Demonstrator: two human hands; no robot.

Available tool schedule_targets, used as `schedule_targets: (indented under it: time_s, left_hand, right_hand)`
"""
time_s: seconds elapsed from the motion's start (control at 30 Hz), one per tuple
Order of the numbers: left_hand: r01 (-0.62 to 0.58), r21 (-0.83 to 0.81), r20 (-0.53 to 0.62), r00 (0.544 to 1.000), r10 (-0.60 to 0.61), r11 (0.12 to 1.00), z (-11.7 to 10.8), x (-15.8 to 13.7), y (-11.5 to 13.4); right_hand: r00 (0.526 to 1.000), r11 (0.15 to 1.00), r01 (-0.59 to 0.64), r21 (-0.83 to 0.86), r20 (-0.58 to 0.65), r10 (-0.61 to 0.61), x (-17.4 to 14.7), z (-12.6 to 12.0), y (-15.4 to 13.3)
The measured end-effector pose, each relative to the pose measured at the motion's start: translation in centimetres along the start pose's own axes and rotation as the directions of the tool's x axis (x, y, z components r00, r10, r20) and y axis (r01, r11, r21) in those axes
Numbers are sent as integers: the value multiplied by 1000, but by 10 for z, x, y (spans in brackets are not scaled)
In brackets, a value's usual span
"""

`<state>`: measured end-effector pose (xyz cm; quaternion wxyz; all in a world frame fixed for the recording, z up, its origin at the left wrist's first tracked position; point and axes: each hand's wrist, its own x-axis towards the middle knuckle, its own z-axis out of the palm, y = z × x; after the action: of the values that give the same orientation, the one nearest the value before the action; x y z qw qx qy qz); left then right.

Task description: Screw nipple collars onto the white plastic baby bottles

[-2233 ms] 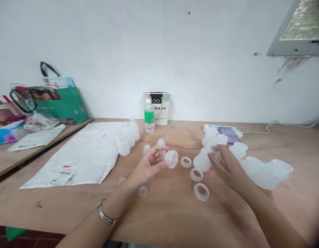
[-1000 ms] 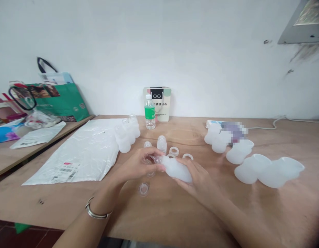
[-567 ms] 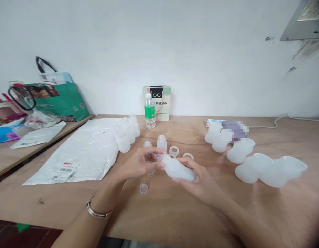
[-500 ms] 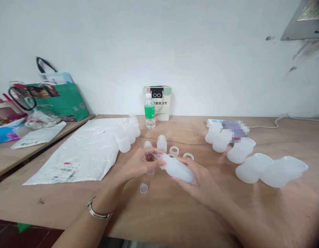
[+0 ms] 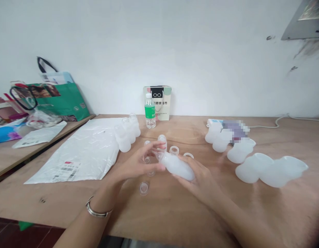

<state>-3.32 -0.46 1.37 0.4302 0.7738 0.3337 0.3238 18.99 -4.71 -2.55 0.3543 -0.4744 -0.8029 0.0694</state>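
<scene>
My right hand is closed around a frosted white baby bottle, which lies tilted with its top pointing left. A clear nipple shows at that top. Around the nipple end my left hand is open, thumb and fingers spread apart; whether the thumb touches the bottle I cannot tell. Behind the hands stand a clear cap and several white collar rings, one ring in plain sight. A clear nipple piece lies in front, and more clear pieces are partly hidden by my left hand.
Frosted bottles with clear caps stand in a row at left, beside a white mailing bag. Open frosted bottles line the right side. Behind are a water bottle and a paper bag; a green bag stands far left.
My left fingers have opened from their pinch on the bottle's top and now stand apart, uncovering the clear nipple. My right hand keeps the bottle in nearly the same spot.
</scene>
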Motion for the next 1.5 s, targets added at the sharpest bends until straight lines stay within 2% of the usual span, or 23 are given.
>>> schedule_targets:
  time_s: [0.1, 0.2, 0.3, 0.37, 0.43, 0.47, 0.53, 0.6, 0.67, 0.73, 0.83, 0.9, 0.93, 0.97, 1.07, 1.13, 1.17, 1.23, 1.3, 1.37, 1.4, 1.43, 1.5]
  left_hand:
    - [68, -60, -35, 997, -71, 996, 4, 2, -1]
    - [140, -43, -35, 989, -142, 989, 7, 3, -2]
    - [169, 9, -22, 985, -169, 986, 6, 4, -3]
    - [113, 24, 16, 993, -113, 993, 3, 3, -2]
    - [19, 22, 66, 998, -20, 1000, -1, 1, 1]
    - [-27, 22, 92, 995, 25, 999, -3, 0, 3]
    - [-90, 28, 140, 986, 86, 996, -6, -3, 7]
    - [-132, -21, 115, 984, 133, 991, -6, -4, 7]
    - [-141, -146, 22, 989, 146, 979, -4, -3, 4]
    - [-113, -271, -59, 993, 100, 956, 3, 0, 0]
    - [6, -358, -59, 998, -29, 934, 16, 6, -2]
    - [42, -388, -64, 995, -72, 921, 23, 9, -1]
    - [42, -398, -75, 994, -78, 916, 26, 10, 1]
    - [35, -403, -82, 994, -74, 915, 27, 10, 2]
    - [5, -424, -39, 999, -24, 905, 27, 9, 5]
    - [-2, -448, -17, 1000, -6, 894, 27, 7, 5]
    - [-2, -461, -11, 1000, -3, 887, 27, 6, 5]
    - [13, -483, 11, 1000, -9, 876, 28, 5, 4]
    - [30, -495, 25, 999, -21, 868, 29, 5, 3]
    - [21, -480, -16, 999, -32, 877, 30, 5, 3]
    - [3, -457, -61, 997, -35, 890, 29, 5, 3]
    - [-12, -424, -110, 993, -39, 906, 29, 5, 3]
    - [-18, -352, -177, 983, -47, 936, 27, 6, 4]
  right_hand:
    - [990, 988, 94, -120, -93, -106, -2, 2, 3]
    - [975, 970, 171, -173, -114, -192, -4, 4, 6]
    - [981, 979, 161, -128, -91, -173, -6, 3, 6]
    - [997, 997, 75, 20, -38, -74, -4, 0, 3]
    - [993, 957, -87, 276, 100, 61, -2, -5, 0]
    - [972, 894, -190, 406, 208, 112, 0, -8, -1]
    - [899, 715, -382, 586, 416, 138, 4, -12, -3]
    - [860, 581, -469, 666, 494, 128, 6, -13, -4]
    - [884, 564, -450, 693, 436, 170, 7, -11, -6]
    - [913, 626, -405, 666, 325, 246, 6, -7, -9]
    - [935, 722, -354, 594, 200, 294, 4, -3, -13]
    - [935, 706, -352, 614, 195, 297, 3, -3, -14]
    - [926, 653, -374, 658, 230, 299, 3, -3, -14]
    - [910, 563, -412, 716, 292, 294, 3, -3, -14]
    - [835, 160, -547, 822, 521, 174, 2, -2, -11]
    - [795, -46, -599, 799, 601, 88, 0, 0, -9]
    - [778, -108, -618, 779, 625, 61, -1, 2, -8]
    - [742, -179, -659, 730, 670, 0, -2, 5, -7]
    - [703, -197, -704, 682, 708, -65, -2, 6, -8]
    - [708, -162, -699, 696, 706, -25, 0, 7, -10]
    - [737, -104, -667, 738, 674, 53, 0, 6, -12]
    - [774, -2, -622, 783, 615, 153, 1, 5, -14]
    - [855, 290, -499, 817, 409, 320, 1, 4, -17]
